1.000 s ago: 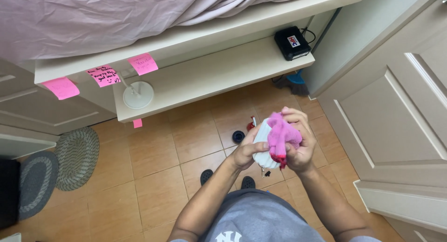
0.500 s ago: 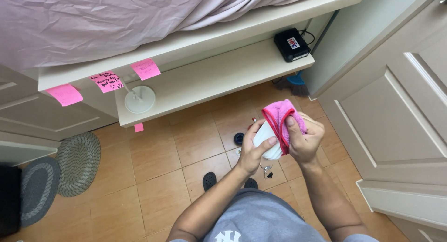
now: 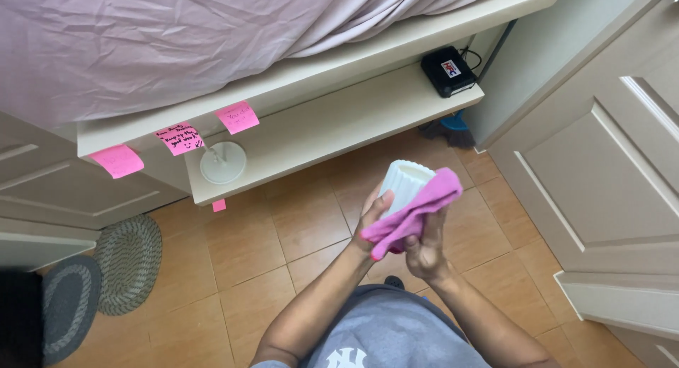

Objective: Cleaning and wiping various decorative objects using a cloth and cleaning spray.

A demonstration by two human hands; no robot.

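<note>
You held a white ribbed cup (image 3: 405,185) at frame centre, above the tiled floor (image 3: 283,226). Your left hand (image 3: 369,216) wrapped the cup's lower body from the 9 o'clock side, fingers curled and clamped on its wall, thumb up along the side. Your right hand (image 3: 424,248) sat at 6 o'clock from the cup, closed around a pink cloth (image 3: 414,212) and pressing it against the cup's side. The cloth ran diagonally, one end at the cup's rim on the 3 o'clock side, the other bunched at 7 o'clock below your left thumb. The cup's open mouth tilted toward 12 o'clock, away from you. I couldn't tell how much of the cup's base was covered by the cloth.

Surroundings: a cream shelf (image 3: 332,127) under the bed (image 3: 177,42) sat at 12 o'clock from your hands. A round white stand (image 3: 223,163) rested on the shelf at 10 o'clock. Three pink sticky notes (image 3: 179,138) hung on the edge above it, and a smaller pink scrap stuck below the shelf edge. A black box (image 3: 448,71) with a cable sat on the shelf's far end at 1 o'clock. A grey woven mat (image 3: 127,262) lay on the floor at 9 o'clock. Cream panelled doors (image 3: 608,177) filled the 3 o'clock side.
</note>
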